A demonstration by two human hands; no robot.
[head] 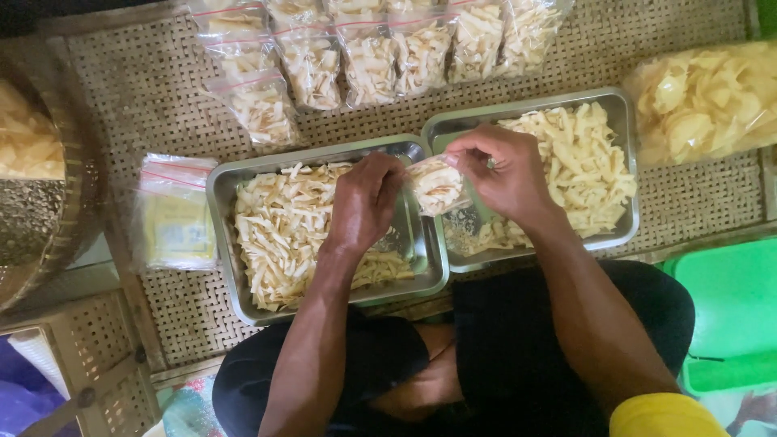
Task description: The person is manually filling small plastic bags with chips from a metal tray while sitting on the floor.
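Small chip bag between both hands

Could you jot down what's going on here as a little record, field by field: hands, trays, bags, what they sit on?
Left hand: left hand grips one edge of the small clear bag, above the left tray
Right hand: right hand pinches the bag's other edge
Small clear bag: filled with pale chip strips, held between the trays
Left tray: left metal tray, holds chip strips
Right tray: right metal tray, holds chip strips
Filled bags: row of filled bags beyond the trays
Empty bags: stack of empty bags left of the trays
Surface: woven mat
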